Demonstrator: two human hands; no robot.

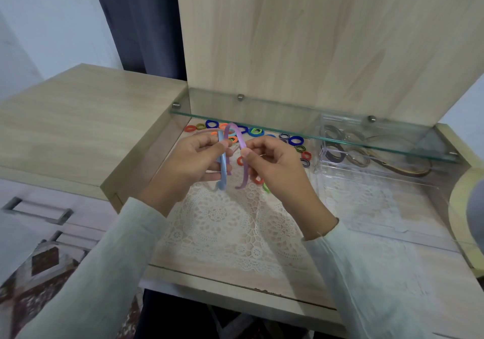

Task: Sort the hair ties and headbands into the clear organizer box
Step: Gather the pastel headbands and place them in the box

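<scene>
Head view: we report from this one view, which looks forward and down onto a wooden worktop [379, 273].
Left hand: the left hand [193, 163] is raised above the worktop, and its fingers [209, 142] are curled round a blue headband [223, 167].
Blue headband: it stands roughly upright in that grasp, with its lower end hanging free below the hand.
Right hand: the right hand [277, 171] is level with the left and just beside it; thumb and forefinger pinch a purple headband [245, 173].
Purple headband: it arches up between the two hands, with its top close to the blue one. We cannot tell whether the left hand also holds its far leg.
Hair ties: loose hair ties [296, 140] in blue, orange, red, green and striped colours lie scattered on the worktop behind the hands, partly under a glass shelf [288, 126].
Organizer box: the clear organizer box [366, 181] sits at the right rear of the worktop, partly under the same shelf and well apart from both hands.
Box contents: dark and brown headbands [337, 155] lie in its rear part.
Surface cover: a white lace mat [230, 223] lies on the worktop beneath the hands.
</scene>
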